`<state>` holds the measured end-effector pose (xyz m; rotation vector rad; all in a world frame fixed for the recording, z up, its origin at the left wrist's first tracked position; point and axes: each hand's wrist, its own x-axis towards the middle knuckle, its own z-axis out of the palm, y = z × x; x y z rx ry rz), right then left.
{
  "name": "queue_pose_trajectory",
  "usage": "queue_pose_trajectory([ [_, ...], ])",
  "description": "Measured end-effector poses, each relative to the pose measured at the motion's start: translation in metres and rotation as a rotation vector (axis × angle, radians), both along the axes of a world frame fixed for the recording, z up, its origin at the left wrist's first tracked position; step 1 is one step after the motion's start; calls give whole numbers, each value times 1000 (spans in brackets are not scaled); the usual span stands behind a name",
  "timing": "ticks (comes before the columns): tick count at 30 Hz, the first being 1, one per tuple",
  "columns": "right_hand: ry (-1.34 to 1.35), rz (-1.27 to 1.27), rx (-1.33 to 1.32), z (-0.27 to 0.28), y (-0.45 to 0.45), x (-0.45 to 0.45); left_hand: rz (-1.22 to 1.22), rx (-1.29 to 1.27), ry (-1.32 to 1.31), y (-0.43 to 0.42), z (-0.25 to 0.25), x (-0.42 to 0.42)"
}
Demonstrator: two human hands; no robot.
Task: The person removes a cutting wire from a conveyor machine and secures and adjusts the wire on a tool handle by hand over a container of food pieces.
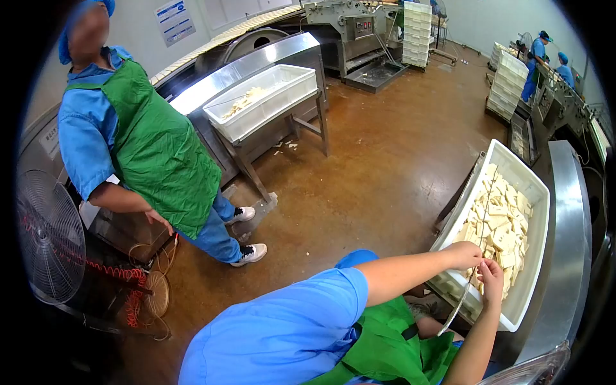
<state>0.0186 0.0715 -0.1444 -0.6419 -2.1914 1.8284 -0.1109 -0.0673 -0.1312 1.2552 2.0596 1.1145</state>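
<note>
Over the near end of a white plastic bin (541, 256), my left hand (465, 255) and my right hand (491, 277) meet at the fingertips. Both are closed in a pinch; anything between the fingers is too small to make out. Beneath and beyond them, the bin holds a heap of pale yellow flat pieces (497, 224), many of them broken. A thin dark rod (489, 199) runs lengthwise over the heap and passes by my hands. Close to my right wrist, a narrow light-coloured strip (454, 311) slants down over the bin's near edge.
A co-worker in a green apron (151, 141) stands at left, near a fan (48, 237) and red coiled hose (133, 301). Another white bin (263, 106) rests on a metal stand. Stacked crates (417, 35) and machinery (359, 29) stand farther back. A metal ledge (571, 256) borders my bin.
</note>
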Motion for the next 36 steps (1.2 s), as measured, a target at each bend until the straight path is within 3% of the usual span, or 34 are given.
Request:
queue_pose_trajectory([
  [24, 52, -25, -25, -2, 3, -3, -58, 29, 30, 3, -5, -5],
  [36, -48, -30, -16, 1, 1, -2, -23, -36, 43, -2, 4, 2],
])
